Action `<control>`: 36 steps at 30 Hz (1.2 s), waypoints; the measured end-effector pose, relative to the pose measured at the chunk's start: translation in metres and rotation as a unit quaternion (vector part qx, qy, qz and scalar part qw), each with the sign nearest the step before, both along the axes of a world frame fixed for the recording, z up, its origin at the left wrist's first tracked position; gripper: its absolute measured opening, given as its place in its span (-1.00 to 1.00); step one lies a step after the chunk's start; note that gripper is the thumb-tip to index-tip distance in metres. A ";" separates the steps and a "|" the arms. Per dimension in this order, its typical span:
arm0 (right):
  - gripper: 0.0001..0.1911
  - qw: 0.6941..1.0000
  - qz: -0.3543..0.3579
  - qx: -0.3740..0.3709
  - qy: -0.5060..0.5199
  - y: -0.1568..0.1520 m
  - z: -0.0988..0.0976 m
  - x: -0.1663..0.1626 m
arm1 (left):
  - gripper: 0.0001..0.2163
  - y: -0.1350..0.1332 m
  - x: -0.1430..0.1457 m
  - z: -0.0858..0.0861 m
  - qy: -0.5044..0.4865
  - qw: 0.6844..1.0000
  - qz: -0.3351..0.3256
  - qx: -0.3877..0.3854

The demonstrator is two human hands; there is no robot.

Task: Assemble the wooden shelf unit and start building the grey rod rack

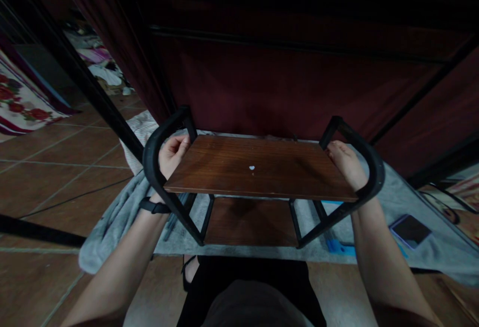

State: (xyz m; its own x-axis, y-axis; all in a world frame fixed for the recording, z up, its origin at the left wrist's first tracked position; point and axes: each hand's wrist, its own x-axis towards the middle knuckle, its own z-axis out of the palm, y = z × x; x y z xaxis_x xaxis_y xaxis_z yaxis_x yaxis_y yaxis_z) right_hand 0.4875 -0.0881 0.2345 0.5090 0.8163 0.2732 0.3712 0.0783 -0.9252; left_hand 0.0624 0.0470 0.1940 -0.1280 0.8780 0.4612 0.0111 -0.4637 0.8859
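Note:
A small shelf unit stands in front of me on a grey cloth (112,217). It has a dark wooden top board (258,167), a lower wooden board (250,222) and a curved black metal frame (149,157) at each end. My left hand (171,155) grips the left edge of the top board, reaching through the left frame loop, fingers curled round it. My right hand (346,164) grips the right edge of the same board inside the right frame loop (374,172). A black band sits on my left wrist.
A phone (409,230) lies on the cloth at the right, with a blue object (339,246) beside the shelf's right leg. A dark red curtain (299,87) hangs behind. Brown floor tiles (56,167), a flowered rug (22,102) and scattered clothes lie to the left.

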 end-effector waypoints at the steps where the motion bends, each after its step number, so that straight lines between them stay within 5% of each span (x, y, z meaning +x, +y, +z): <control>1: -0.57 1.000 -0.004 0.000 0.001 0.001 0.002 0.000 | -0.78 -0.001 0.000 -0.001 -0.001 1.000 0.002 -0.003; 12: -0.55 1.000 -0.020 0.013 0.013 -0.004 -0.009 -0.003 | -0.70 0.008 0.004 0.008 0.030 0.999 0.032 0.032; 24: -0.51 1.000 0.001 0.010 0.015 0.004 -0.004 0.001 | -0.70 0.005 -0.002 -0.007 0.027 0.999 0.017 0.038; 36: -0.61 1.000 -0.013 0.017 0.009 -0.008 -0.011 -0.002 | -0.78 0.001 0.003 0.008 -0.006 1.000 -0.003 0.011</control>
State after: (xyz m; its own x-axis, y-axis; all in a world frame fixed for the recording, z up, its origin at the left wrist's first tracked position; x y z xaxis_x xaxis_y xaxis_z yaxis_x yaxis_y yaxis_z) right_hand 0.4852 -0.0960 0.2237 0.5354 0.7927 0.2915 0.3564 0.1009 -0.9289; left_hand 0.0659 0.0483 0.2021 -0.1280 0.8688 0.4784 -0.0017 -0.4826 0.8759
